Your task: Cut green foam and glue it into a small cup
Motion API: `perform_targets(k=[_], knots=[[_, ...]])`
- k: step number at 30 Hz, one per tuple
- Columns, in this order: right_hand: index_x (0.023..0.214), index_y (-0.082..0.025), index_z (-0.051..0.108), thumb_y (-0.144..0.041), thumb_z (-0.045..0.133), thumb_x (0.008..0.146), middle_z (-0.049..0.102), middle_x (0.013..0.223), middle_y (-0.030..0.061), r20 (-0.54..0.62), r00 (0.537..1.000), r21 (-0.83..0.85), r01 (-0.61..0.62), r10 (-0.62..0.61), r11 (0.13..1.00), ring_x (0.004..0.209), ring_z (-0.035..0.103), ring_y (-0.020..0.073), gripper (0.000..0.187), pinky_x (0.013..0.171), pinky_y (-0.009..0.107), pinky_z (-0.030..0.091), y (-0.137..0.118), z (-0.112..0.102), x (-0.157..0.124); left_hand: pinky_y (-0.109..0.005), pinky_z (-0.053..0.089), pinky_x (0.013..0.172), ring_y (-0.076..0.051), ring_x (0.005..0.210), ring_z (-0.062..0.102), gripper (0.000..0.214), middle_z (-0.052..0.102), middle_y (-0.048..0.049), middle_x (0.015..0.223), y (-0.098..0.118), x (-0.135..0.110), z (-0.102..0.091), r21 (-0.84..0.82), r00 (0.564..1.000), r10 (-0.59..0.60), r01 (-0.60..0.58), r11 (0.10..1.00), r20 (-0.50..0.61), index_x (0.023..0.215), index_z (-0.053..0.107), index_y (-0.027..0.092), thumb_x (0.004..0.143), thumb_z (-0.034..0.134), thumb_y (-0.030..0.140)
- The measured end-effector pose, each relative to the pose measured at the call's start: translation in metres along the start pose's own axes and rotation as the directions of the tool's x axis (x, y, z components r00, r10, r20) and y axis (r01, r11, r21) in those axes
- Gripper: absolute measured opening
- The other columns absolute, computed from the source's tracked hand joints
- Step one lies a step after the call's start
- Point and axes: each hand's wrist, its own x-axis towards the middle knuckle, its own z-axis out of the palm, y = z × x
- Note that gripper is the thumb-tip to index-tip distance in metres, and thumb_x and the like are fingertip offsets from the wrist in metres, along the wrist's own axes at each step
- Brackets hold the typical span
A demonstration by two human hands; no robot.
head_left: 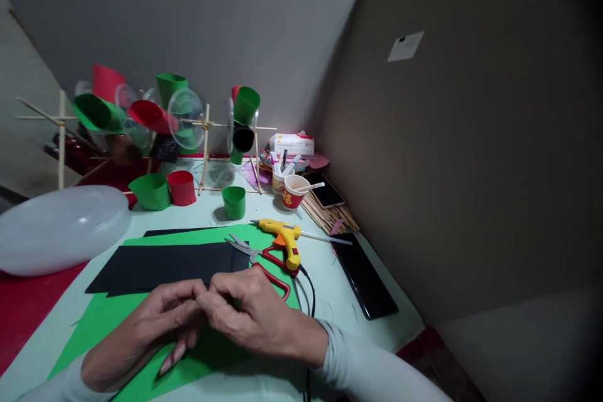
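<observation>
My left hand (162, 323) and my right hand (249, 311) meet at their fingertips above green paper (80, 342). The thumb and index finger of each are pinched together; anything between them is too small or hidden to name. Behind my hands lie black paper strips (164, 264) on the green sheet. Scissors with red handles (269, 257) rest partly opened beyond my right hand. A yellow hot glue gun (285, 235), a clear glue stick in its back end, lies on its side beside the scissors.
At the back left stand stick frames (206, 151) bearing plastic discs and paper cups. Green (234, 203) and red paper cylinders (181, 188) stand before them. A white balloon (63, 230) is at left. A patterned cup (294, 191), wooden sticks (325, 213) and a phone (365, 276) lie right.
</observation>
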Motion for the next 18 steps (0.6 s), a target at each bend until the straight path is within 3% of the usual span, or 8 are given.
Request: perform_targets(k=[4,8,12,16,18], knots=[[0.063,-0.02,0.044,-0.027,0.055,0.097,0.04,0.057,-0.0073,0.076,0.996,-0.013,-0.038,0.038,0.999,0.051,0.036,0.0067,0.038,0.051,0.021,0.03,-0.015,-0.021,-0.009,-0.014,0.035,0.036,-0.006,0.039,0.044,0.042,0.058,0.0034,0.052,0.004,-0.001,0.003,-0.053,0.998,0.055,-0.055,0.997,-0.005,0.078,0.063,0.016,0.075,0.077,0.056],[0.073,-0.018,0.066,-0.034,0.053,0.101,0.068,0.067,0.0004,0.195,0.969,0.003,-0.156,0.152,0.988,0.061,0.061,0.0117,0.035,0.061,0.022,0.047,-0.03,-0.054,-0.024,-0.014,0.036,0.035,-0.005,0.037,0.045,0.044,0.061,0.0005,0.053,0.002,0.001,0.003,-0.029,0.998,0.046,-0.045,0.999,0.032,0.079,0.062,0.014,0.073,0.078,0.055],[0.087,-0.02,0.075,-0.031,0.05,0.103,0.078,0.081,0.0039,0.208,0.946,-0.049,-0.245,0.25,0.968,0.072,0.072,0.0162,0.031,0.069,0.025,0.054,-0.049,-0.087,-0.041,-0.015,0.036,0.034,-0.006,0.036,0.047,0.039,0.061,0.0003,0.053,0.003,0.001,0.004,-0.006,0.997,0.067,-0.067,0.998,0.037,0.076,0.061,0.015,0.072,0.079,0.049],[0.098,-0.028,0.075,-0.03,0.053,0.101,0.08,0.091,0.0026,0.155,0.941,-0.169,-0.275,0.301,0.946,0.085,0.075,0.0192,0.023,0.077,0.026,0.057,-0.064,-0.11,-0.067,-0.017,0.044,0.039,-0.01,0.046,0.055,0.03,0.064,-0.001,0.06,0.032,-0.008,0.005,0.033,0.992,0.128,-0.128,0.991,-0.004,0.076,0.062,0.015,0.074,0.078,0.041],[0.097,-0.032,0.076,-0.033,0.055,0.1,0.08,0.089,0.0017,0.093,0.947,-0.268,-0.273,0.307,0.924,0.083,0.075,0.02,0.022,0.077,0.026,0.057,-0.065,-0.119,-0.082,-0.019,0.047,0.042,-0.011,0.05,0.057,0.023,0.065,-0.001,0.063,0.054,-0.01,0.003,0.187,0.969,0.236,-0.219,0.958,-0.077,0.077,0.064,0.015,0.078,0.073,0.037]])
